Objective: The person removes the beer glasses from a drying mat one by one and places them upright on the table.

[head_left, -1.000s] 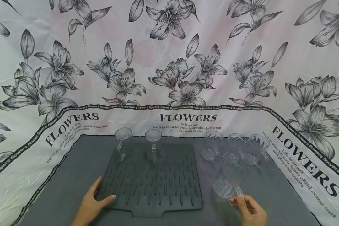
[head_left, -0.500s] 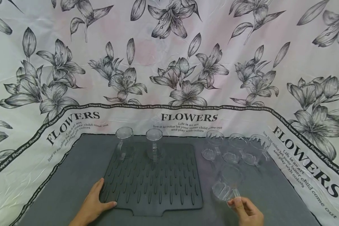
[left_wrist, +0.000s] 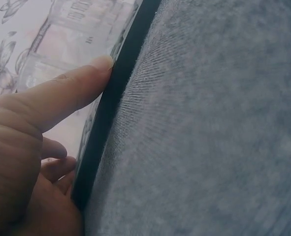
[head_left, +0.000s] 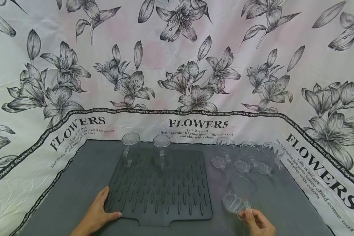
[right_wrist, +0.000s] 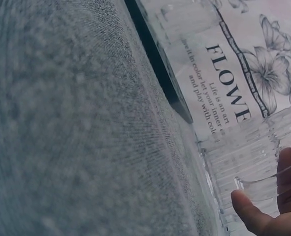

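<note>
My left hand (head_left: 95, 211) is at the near left corner of a dark ridged drying mat (head_left: 162, 209), thumb and fingers spread. In the left wrist view the thumb (left_wrist: 69, 93) touches the mat's edge (left_wrist: 105, 110). On the right, my right hand (head_left: 258, 223) grips a clear glass mug (head_left: 232, 201) by its handle; the mug is at the grey tabletop. The right wrist view has the mug's ribbed wall (right_wrist: 243, 152) beside the fingers (right_wrist: 251, 211). Two clear mugs stand on the mat's far part, one at the left (head_left: 131, 152), another (head_left: 162, 152) near the middle.
Behind the held mug stand three more clear mugs: a left one (head_left: 225, 152), a middle one (head_left: 246, 157) and a right one (head_left: 269, 157). A flower-printed cloth (head_left: 194, 82) rises behind the grey tabletop (head_left: 68, 193) and runs along both sides.
Between the frames the view shifts slightly. My left hand moves a little right at the mat's corner, then stays. My right hand keeps hold of the mug handle, almost in place.
</note>
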### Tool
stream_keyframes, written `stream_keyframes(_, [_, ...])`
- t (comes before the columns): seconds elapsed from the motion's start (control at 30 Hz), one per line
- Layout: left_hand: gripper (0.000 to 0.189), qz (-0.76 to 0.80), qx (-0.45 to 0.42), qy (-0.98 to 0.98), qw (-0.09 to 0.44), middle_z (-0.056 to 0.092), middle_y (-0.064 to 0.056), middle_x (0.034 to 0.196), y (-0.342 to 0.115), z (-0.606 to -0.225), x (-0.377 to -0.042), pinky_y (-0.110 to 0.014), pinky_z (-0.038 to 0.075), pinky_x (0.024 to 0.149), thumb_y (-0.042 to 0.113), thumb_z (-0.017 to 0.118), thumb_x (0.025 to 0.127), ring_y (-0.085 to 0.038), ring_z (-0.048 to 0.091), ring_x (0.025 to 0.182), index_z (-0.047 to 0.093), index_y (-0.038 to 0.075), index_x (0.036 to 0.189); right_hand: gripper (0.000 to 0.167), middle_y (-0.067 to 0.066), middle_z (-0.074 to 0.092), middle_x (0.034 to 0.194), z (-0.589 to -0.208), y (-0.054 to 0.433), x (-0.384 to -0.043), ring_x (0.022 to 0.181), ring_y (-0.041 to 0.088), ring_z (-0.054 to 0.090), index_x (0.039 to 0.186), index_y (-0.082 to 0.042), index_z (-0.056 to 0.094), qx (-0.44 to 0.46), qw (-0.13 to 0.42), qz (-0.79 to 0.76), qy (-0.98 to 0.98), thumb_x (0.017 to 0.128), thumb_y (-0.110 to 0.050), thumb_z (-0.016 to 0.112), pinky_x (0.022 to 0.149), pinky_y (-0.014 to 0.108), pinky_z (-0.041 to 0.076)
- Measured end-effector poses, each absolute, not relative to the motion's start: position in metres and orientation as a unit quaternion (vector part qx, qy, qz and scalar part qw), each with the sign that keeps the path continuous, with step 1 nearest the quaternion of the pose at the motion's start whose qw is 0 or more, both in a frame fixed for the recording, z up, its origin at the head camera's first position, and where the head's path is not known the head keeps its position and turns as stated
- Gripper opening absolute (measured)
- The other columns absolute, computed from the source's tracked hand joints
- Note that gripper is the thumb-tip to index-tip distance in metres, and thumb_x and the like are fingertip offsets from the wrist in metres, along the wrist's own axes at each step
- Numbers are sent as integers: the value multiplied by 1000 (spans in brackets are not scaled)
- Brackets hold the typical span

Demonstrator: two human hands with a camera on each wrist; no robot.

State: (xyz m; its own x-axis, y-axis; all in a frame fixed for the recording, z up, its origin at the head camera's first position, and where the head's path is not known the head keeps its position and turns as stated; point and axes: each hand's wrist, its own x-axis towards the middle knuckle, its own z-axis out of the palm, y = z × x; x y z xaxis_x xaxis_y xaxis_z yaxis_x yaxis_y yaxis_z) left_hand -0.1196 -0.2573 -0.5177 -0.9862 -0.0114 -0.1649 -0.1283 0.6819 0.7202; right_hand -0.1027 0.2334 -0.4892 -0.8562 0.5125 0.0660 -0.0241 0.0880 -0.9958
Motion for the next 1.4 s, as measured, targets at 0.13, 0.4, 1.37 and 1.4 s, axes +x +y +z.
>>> stream_keyframes(0.13, [121,401,-42,912,79,11,-36,149,-257,-518,-120,-67,25,101,43,85,71,-56,15,134,11,-16,146,34,6,67,69,-496,238,-105,64,12,65,84,13,62,-174,183,656,-711,95,-19,65,60,16,52])
stream_keyframes(0.4, [121,403,-43,911,77,11,-36,150,-257,-516,-121,-67,24,102,43,85,71,-55,14,135,12,-15,147,41,9,67,71,-504,241,-109,67,13,66,87,14,62,-164,176,665,-707,94,-26,66,61,17,53])
stream_keyframes(1.37, [120,400,-46,913,73,12,-34,150,-257,-518,-120,-66,26,102,43,85,71,-54,16,135,12,-14,147,15,-5,55,91,-458,244,-88,82,9,51,107,0,59,-206,359,533,-738,98,-12,58,64,11,40])
stream_keyframes(1.4, [120,401,-46,912,75,12,-34,150,-257,-518,-120,-66,25,102,42,85,71,-54,16,135,12,-14,148,14,-4,56,93,-449,240,-85,84,10,52,108,1,58,-191,367,541,-732,97,-8,57,66,11,41])
